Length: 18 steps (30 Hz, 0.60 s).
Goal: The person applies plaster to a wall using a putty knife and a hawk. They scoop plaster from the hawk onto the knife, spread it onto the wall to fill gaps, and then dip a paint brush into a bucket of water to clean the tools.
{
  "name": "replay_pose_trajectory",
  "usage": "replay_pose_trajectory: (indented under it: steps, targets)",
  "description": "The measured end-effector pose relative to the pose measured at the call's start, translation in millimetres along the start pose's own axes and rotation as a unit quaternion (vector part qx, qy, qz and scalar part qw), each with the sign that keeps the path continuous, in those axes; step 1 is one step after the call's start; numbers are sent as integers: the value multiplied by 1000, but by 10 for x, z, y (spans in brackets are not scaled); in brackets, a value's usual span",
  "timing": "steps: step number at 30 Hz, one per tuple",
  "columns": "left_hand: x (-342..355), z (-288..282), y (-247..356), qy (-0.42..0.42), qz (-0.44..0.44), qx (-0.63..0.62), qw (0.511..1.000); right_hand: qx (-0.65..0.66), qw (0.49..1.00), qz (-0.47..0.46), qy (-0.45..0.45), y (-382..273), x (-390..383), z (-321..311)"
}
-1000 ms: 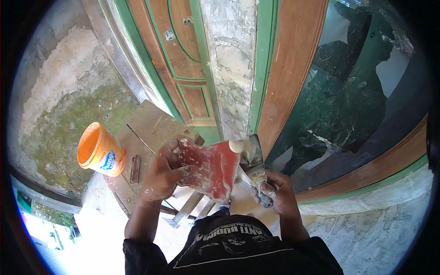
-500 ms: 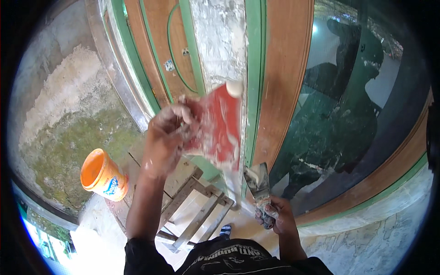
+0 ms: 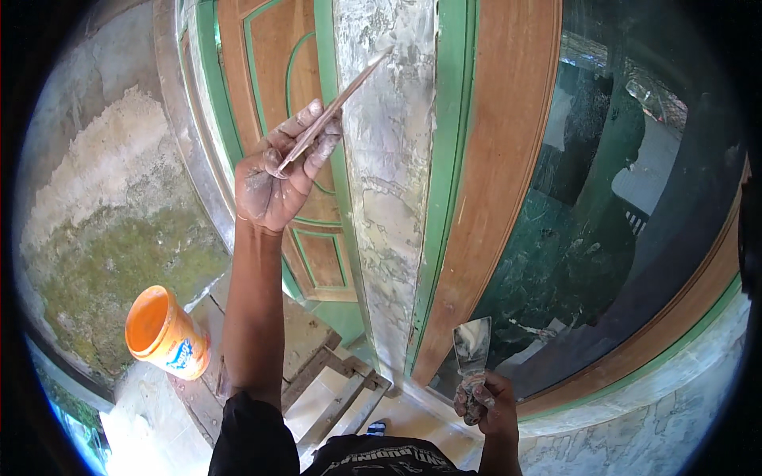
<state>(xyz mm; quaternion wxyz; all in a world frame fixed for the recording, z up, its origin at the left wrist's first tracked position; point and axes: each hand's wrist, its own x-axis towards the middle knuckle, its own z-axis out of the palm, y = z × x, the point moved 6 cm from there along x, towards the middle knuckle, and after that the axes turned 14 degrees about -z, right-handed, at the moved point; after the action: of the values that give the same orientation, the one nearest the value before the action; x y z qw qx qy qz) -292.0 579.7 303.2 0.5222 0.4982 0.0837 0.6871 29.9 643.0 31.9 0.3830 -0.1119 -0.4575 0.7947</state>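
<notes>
My left hand (image 3: 278, 178) grips a thin flat spreader (image 3: 337, 105), seen nearly edge-on. Its far edge meets the wall strip (image 3: 389, 159), smeared with white and grey filler, between the green-edged door and window frames. A small pale dab shows at that contact. Lower right, my right hand (image 3: 488, 401) is closed round the caked handle of a putty knife (image 3: 471, 345). The knife's metal blade points up and carries a lump of whitish putty. Both hands and the tools are coated with pale residue.
An orange bucket (image 3: 168, 333) stands on a wooden platform (image 3: 305, 337) at lower left, with rungs beside it. Behind is a wooden door (image 3: 274, 55) with green trim. On the right, a dark glass pane (image 3: 571, 238) sits in a wood frame. A mossy wall (image 3: 119, 230) is at left.
My left hand has moved up and turned the spreader from its red face showing to edge-on against the wall strip. My right hand with the putty knife has shifted slightly lower and to the right.
</notes>
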Motion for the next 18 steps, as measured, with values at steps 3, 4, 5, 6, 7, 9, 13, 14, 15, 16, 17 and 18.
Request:
replay_pose_trajectory:
  steps: [3,4,5,6,7,9,13,14,15,16,17,18]
  targets:
    - [118,-67,10,-66,-2,-16,998,-6,1000,-27,6,3,39,-40]
    - [153,-78,4,-106,-8,-46,993,-12,999,-35,7,-1,54,-41]
    - [188,-142,10,-68,17,-7,997,-19,999,-43,8,-5,77,-35]
    - [234,-175,-1,-72,17,-8,997,-20,999,-47,10,-17,92,-13]
    - [286,-223,-19,-68,9,-30,997,-21,998,-51,21,-40,98,7]
    - [412,-272,-92,27,9,-3,1000,-27,997,-61,38,-50,131,-1]
    - [543,-413,-162,118,7,24,993,-29,994,-93,45,-65,210,28]
    - [567,-448,-167,116,7,21,993,-36,993,-100,52,-76,221,44]
    - [586,-493,-161,108,17,-10,994,-38,993,-102,54,-82,231,53]
    - [601,-525,-153,101,27,-41,994,-46,993,-91,60,-75,239,52]
    - [633,-517,-176,98,27,-45,994,-56,993,-81,68,-74,248,44]
    - [658,-503,-199,117,35,-60,991,-60,992,-82,70,-85,262,55]
